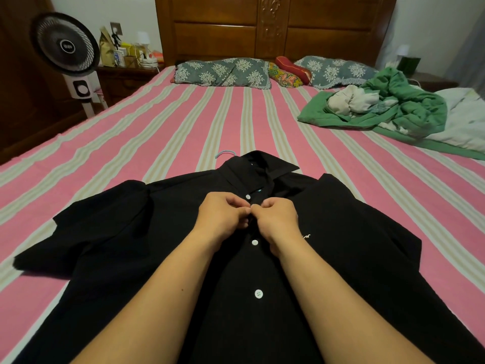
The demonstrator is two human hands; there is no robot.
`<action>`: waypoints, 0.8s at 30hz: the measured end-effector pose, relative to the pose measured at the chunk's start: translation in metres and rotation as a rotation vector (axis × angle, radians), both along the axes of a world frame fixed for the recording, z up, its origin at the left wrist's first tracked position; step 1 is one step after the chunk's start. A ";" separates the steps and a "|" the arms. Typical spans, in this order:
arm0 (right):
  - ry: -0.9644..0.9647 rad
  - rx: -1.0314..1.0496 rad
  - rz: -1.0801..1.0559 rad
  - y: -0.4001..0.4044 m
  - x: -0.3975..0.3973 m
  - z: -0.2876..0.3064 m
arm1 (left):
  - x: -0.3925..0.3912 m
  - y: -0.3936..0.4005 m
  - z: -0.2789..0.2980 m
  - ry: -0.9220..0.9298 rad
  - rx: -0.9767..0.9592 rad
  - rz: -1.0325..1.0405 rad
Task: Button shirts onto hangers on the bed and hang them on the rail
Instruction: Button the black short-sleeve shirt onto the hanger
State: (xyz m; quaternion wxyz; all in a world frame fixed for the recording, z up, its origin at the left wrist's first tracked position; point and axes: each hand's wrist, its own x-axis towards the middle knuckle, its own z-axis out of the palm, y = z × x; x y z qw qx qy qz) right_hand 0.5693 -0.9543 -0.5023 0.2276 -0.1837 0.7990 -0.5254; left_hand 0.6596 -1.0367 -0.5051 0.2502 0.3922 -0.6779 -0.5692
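Person is standing at the foot of the bed (pixel 183 122), working on a black shirt (pixel 328 258) that is lying flat, front up, on the striped sheet near the bed's lower edge.

Both hands are meeting at the placket, just below the collar (pixel 265 164). The left hand (pixel 223 219) is pinching the placket edge with curled fingers; the right hand (pixel 278 219) is pinching the opposite edge the same way, knuckles nearly touching. A button (pixel 254 205) is showing between the fingertips; whether it is already through its hole is hard to tell from here.

Step in hand, by my reading: fastening the second button from the top. Two buttons lower down are looking closed, and the top button (pixel 248 197) is sitting just above the hands.

To do it well: keep the two edges overlapped and flat, hold the hole open with one thumb, tilt the button on edge and push it through, then tug the cloth lightly to seat it. Avoid dragging the shirt, which could shift the hanger inside.

Orientation: the shirt's long axis is running along the bed, collar pointing toward the headboard (pixel 270 27), hem toward the person. Sleeves are spreading out left and right. The hanger hook (pixel 225 153), pale blue, is poking out beyond the collar.
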 end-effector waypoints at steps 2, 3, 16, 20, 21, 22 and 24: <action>0.028 0.003 -0.001 -0.001 -0.002 -0.002 | 0.002 0.002 0.003 0.005 0.017 0.001; 0.019 -0.004 0.009 0.000 -0.003 -0.003 | 0.002 0.002 0.003 0.001 0.023 0.009; -0.301 -0.172 0.272 0.012 -0.015 0.006 | 0.004 0.002 0.005 -0.050 -0.028 0.028; -0.267 -0.150 0.313 0.013 -0.012 0.007 | 0.005 0.003 0.007 -0.071 -0.032 -0.032; -0.253 -0.138 0.309 0.013 -0.012 0.007 | 0.005 0.002 0.005 -0.081 -0.036 -0.046; -0.241 -0.129 0.306 0.012 -0.012 0.006 | 0.005 0.001 0.004 -0.086 -0.034 -0.053; -0.259 -0.130 0.313 0.013 -0.011 0.008 | 0.004 0.001 0.004 -0.085 -0.052 -0.034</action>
